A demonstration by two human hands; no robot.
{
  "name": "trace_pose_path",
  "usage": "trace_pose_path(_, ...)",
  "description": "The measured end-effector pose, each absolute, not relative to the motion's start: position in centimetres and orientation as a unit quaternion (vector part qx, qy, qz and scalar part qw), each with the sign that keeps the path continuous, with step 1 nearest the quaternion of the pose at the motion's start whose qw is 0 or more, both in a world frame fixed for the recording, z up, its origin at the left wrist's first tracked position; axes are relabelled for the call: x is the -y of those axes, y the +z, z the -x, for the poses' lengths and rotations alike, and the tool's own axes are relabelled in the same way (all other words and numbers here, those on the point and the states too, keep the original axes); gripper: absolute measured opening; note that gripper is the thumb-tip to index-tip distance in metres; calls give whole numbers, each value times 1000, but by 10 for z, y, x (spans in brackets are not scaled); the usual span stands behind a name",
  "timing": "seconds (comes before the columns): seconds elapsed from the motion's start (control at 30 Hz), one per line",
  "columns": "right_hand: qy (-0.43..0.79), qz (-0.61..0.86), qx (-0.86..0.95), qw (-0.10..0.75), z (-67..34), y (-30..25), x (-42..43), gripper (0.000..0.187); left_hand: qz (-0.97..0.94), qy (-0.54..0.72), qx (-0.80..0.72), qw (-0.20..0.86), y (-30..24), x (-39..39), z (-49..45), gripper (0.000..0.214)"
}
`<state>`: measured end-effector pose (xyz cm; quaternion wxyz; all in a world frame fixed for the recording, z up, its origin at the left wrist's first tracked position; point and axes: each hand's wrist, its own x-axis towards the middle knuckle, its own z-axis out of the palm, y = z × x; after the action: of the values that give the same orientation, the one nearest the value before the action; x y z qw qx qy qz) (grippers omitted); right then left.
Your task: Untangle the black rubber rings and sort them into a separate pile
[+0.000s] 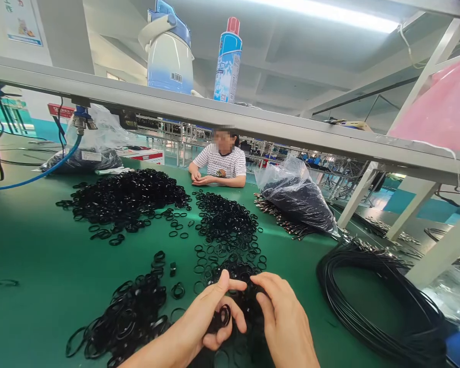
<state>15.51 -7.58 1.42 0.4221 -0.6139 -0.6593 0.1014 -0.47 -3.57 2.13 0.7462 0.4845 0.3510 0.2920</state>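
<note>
Left hand (203, 321) grip pinches a small black ring (225, 315); right hand (285, 319) touches the ring pile (235, 270), its grip state cannot be told

Green mat (30, 245) lying open far left of middle ring heap (226, 222); cable coil (379, 306) blocking right of it; shelf rail (230, 115) hanging low above it.

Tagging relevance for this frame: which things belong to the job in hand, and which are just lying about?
In use: left hand pinching a black ring; right hand on the near ring pile; loose rings at left.
Lying about: far ring heap, cable coil, bagged parts, spray can, jug, blue hose.
</note>
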Motion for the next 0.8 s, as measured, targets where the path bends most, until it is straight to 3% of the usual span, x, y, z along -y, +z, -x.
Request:
trace_pose_path(0.17, 158, 537, 730, 392, -131, 19, 82, 18, -493, 288, -371, 733, 21, 40, 2, 66)
trace_pose_path(0.27, 225, 564, 685, 403, -133, 18, 80, 18, -508, 275, -366, 730, 23, 40, 2, 64)
trace_pose_path(0.47, 342, 576, 607, 429, -154, 11, 71, 18, -521, 272, -337, 735, 22, 34, 6, 44)
trace_pose_path(0.57, 315, 593, 607, 425, -155, 8, 70, 17, -553, 258, -378, 697, 19, 31, 5, 30)
trace_pose_path(0.8, 179, 661, 604, 407, -162, 9, 70, 8, -549, 279, -390, 685, 12, 25, 6, 29)
